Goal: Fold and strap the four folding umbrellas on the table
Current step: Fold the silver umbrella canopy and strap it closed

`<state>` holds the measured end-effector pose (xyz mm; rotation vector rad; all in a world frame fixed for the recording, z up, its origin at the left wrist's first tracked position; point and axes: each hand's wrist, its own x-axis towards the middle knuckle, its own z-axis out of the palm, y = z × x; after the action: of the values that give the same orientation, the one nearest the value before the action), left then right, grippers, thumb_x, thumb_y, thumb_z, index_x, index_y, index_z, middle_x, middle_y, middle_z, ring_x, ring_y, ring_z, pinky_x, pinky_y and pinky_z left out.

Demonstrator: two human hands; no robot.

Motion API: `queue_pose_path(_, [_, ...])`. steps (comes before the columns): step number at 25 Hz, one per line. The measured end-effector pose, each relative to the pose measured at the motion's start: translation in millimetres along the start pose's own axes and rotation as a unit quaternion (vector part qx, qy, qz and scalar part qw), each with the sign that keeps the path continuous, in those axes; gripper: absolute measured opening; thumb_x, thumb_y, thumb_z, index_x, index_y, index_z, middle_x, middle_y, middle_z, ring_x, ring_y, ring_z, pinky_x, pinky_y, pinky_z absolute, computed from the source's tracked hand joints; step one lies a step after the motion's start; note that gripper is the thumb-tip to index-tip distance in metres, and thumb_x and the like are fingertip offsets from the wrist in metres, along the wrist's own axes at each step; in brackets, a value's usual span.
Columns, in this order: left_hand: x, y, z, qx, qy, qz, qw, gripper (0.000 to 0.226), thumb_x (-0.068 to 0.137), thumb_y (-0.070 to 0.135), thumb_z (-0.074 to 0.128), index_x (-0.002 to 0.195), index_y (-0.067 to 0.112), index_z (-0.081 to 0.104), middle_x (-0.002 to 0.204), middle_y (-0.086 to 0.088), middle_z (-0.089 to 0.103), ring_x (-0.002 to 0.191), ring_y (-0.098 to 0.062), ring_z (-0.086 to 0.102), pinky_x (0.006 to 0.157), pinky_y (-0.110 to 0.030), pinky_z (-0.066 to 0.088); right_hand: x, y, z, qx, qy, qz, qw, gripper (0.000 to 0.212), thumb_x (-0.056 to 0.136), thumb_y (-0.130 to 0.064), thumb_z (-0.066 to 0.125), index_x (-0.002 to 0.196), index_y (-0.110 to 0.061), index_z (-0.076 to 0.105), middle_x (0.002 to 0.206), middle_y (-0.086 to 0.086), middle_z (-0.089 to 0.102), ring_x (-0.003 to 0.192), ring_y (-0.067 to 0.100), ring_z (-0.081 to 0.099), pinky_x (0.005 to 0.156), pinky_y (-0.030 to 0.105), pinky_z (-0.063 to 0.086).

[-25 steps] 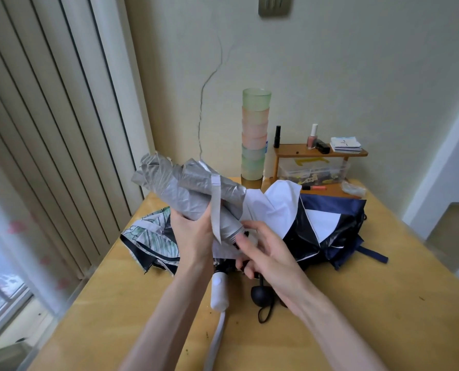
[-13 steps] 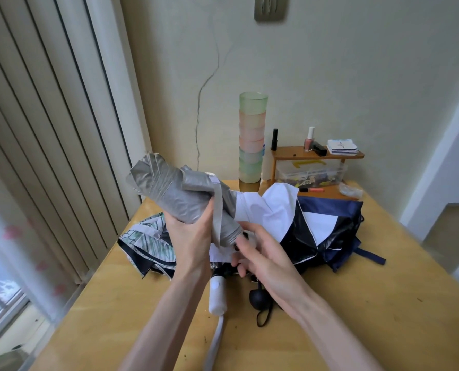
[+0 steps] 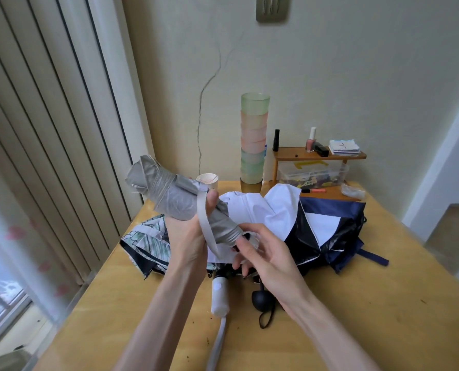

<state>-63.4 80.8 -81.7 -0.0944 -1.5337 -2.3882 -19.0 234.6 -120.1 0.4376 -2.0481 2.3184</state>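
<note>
Surface: a wooden table (image 3: 383, 303) against a cracked pale wall lies below both your hands.
Grey umbrella: the grey umbrella (image 3: 169, 199) is held off the table and tilted. Its canopy tip points up and away past your left knuckles, and its handle end is at your right fingertips.
Left hand: your left hand (image 3: 188, 242) is closed round the middle of the rolled canopy, thumb on top.
Right hand: your right hand (image 3: 265, 258) has its fingers curled round the handle end, and they mostly hide the handle itself.
Strap: the strap (image 3: 205, 226) hangs unfastened from just under your left thumb, with its free end between your two hands.
Step in hand: strapping, I judge. The pleats are gathered but look puffy.
Doing it well: hold the left grip tight so the pleats cannot spring open. Pinch the strap's free end with your right fingers, wind it the way the pleats run, and pull it snug. The fastener is not visible, so turn the roll until it faces you.
Other umbrellas: the navy-and-white umbrella (image 3: 324, 223) lies loose just beyond your right fingers, and the leaf-print umbrella (image 3: 148, 236) lies loose under your left wrist.
Handles: a white handle (image 3: 219, 298) and a black handle (image 3: 261, 301) lie below your right palm. I cannot tell whose they are.
Further out: a stack of cups (image 3: 253, 145) and a small shelf (image 3: 319, 156) stand well beyond your fingertips.
</note>
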Motion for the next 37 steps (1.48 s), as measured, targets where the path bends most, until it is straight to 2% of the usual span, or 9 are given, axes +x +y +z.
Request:
queue_pose_path(1, [-1,0,0,-0.009,-0.012,0.001,1.0,0.075,0.048,0.063,0.099,0.101,0.018,0.07,0.099,-0.006,0.07,0.095,-0.024,0.069,0.086,-0.039,0.057,1,0,-1,0.006,0.008,0.004,1.0,0.032,0.102,-0.036,0.063,0.111,-0.005,0.065,0.086,0.019,0.067,0.07,0.026,0.062,0.062,0.032,0.05])
queue_pose_path(3, [-4,3,0,-0.028,-0.044,0.049,0.997,0.03,0.07,0.032,0.095,0.093,0.032,0.075,0.097,-0.011,0.066,0.091,-0.025,0.066,0.088,-0.04,0.056,1,-2,-5,0.048,0.019,0.041,0.998,0.046,0.103,-0.042,0.057,0.092,0.002,0.053,0.075,0.017,0.057,0.06,0.026,0.052,0.056,0.031,0.044])
queue_pose_path(6, [-3,1,3,0.017,-0.061,0.025,0.998,0.015,0.086,0.021,0.083,0.086,0.033,0.076,0.082,-0.002,0.07,0.084,-0.019,0.067,0.077,-0.025,0.059,2,-1,-10,0.076,-0.001,0.065,0.995,0.052,0.101,-0.047,0.06,0.107,0.005,0.057,0.083,0.016,0.061,0.066,0.028,0.057,0.058,0.033,0.044])
queue_pose_path(7, [-2,1,4,0.013,-0.039,-0.005,0.999,0.014,0.086,0.03,0.083,0.092,0.022,0.073,0.079,0.002,0.071,0.084,-0.018,0.067,0.072,-0.022,0.058,2,1,-10,0.066,-0.004,0.051,0.997,0.049,0.099,-0.046,0.065,0.119,-0.002,0.062,0.092,0.017,0.065,0.073,0.029,0.061,0.061,0.034,0.047])
queue_pose_path(9, [2,-1,2,0.007,-0.006,-0.008,1.0,0.055,0.068,0.04,0.095,0.101,0.007,0.067,0.085,0.0,0.07,0.086,-0.018,0.067,0.07,-0.023,0.058,4,3,-8,0.028,0.003,0.02,0.999,0.035,0.096,-0.04,0.072,0.123,-0.017,0.069,0.102,0.02,0.068,0.078,0.029,0.062,0.064,0.033,0.05])
queue_pose_path(15, [-12,8,7,-0.013,-0.108,0.044,0.993,0.021,0.078,0.008,0.078,0.094,0.009,0.064,0.085,0.001,0.068,0.081,-0.013,0.068,0.074,-0.023,0.055,2,-3,-12,0.091,0.01,0.117,0.989,0.038,0.103,-0.044,0.059,0.096,-0.007,0.065,0.077,0.013,0.056,0.055,0.023,0.047,0.05,0.028,0.035])
queue_pose_path(21, [-13,8,6,-0.012,-0.063,0.008,0.998,0.013,0.082,0.025,0.082,0.086,0.021,0.07,0.086,-0.007,0.069,0.081,-0.018,0.068,0.071,-0.031,0.056,3,4,-12,0.056,-0.001,0.044,0.997,0.031,0.093,-0.036,0.075,0.119,-0.019,0.073,0.091,0.014,0.065,0.078,0.029,0.054,0.059,0.029,0.044])
queue_pose_path(30, [-17,13,1,-0.064,-0.176,-0.034,0.982,0.017,0.08,0.017,0.082,0.08,0.032,0.074,0.085,0.004,0.068,0.089,-0.017,0.069,0.101,-0.047,0.05,-1,-14,-17,0.148,-0.026,0.175,0.973,0.033,0.091,-0.048,0.069,0.095,-0.016,0.069,0.076,0.005,0.049,0.055,0.014,0.041,0.049,0.021,0.032])
queue_pose_path(37, [-13,9,5,-0.015,-0.073,0.008,0.997,0.024,0.081,0.021,0.084,0.091,0.009,0.066,0.087,-0.011,0.065,0.082,-0.024,0.065,0.077,-0.039,0.055,3,-7,-15,0.098,0.008,0.069,0.993,0.045,0.088,-0.031,0.078,0.123,-0.005,0.071,0.107,0.011,0.073,0.085,0.027,0.065,0.064,0.026,0.05])
